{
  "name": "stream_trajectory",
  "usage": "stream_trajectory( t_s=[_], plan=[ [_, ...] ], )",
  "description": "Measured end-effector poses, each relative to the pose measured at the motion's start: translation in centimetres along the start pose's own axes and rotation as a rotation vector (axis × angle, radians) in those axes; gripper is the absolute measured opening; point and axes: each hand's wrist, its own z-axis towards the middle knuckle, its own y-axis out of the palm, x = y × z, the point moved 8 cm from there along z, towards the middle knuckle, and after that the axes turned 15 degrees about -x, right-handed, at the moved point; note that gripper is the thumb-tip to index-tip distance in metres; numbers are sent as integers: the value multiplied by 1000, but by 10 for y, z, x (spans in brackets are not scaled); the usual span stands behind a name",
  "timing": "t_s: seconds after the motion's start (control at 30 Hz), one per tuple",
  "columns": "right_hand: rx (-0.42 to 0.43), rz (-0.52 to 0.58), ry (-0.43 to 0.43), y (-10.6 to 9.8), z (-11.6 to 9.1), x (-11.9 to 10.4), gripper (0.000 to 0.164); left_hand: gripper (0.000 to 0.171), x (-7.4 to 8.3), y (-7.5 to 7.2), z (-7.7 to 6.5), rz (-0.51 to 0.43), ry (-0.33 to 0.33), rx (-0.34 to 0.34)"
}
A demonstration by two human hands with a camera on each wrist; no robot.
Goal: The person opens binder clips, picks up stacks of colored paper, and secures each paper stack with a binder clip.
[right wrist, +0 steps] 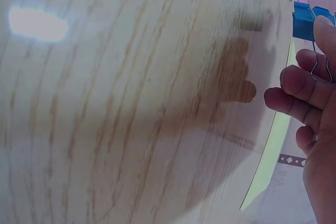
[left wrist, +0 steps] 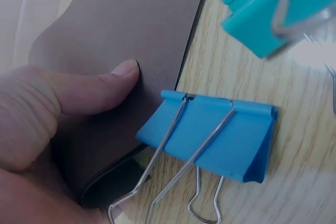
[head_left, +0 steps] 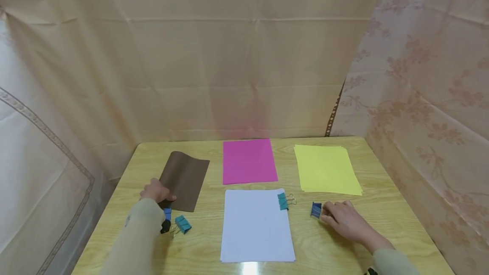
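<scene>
My left hand pinches the left edge of a stack of brown paper, thumb on top; that edge curls up in the left wrist view. Close beside the thumb lies a blue binder clip with its wire handles folded out. A teal binder clip rests a little to its right. My right hand holds another blue binder clip by its wire handles, between thumb and fingers, right of the white paper. A teal binder clip grips the white stack's upper right edge.
Behind the white stack lies magenta paper, and yellow paper sits at the back right. Cloth curtains hang behind and beside the wooden table.
</scene>
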Motion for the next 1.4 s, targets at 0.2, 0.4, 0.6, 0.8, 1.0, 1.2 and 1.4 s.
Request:
stream_trajectory(
  t_s=[0.2, 0.4, 0.6, 0.8, 1.0, 1.2, 1.4],
  plan=[
    [19, -10, -5, 0, 1, 0, 14, 78, 3, -2, -1, 3, 38, 0],
    [40, -19, -22, 1, 0, -1, 15, 72, 7, -7, -4, 3, 74, 39],
    [35, -23, -32, 2, -1, -2, 14, 62, 9, -14, -11, -53, 108, 55],
    [15, -6, -23, 4, -1, -2, 15, 64, 2, -14, -12, -95, 115, 59],
    [19, 4, -40, 3, -3, -4, 14, 87, -12, -7, -12, -133, 71, 31],
    [16, 2, -33, 3, -2, -3, 14, 95, -18, -9, -13, -68, 24, 48],
    [-11, 21, -25, 3, -1, -3, 14, 95, -26, -11, -13, -49, -35, 61]
  ],
)
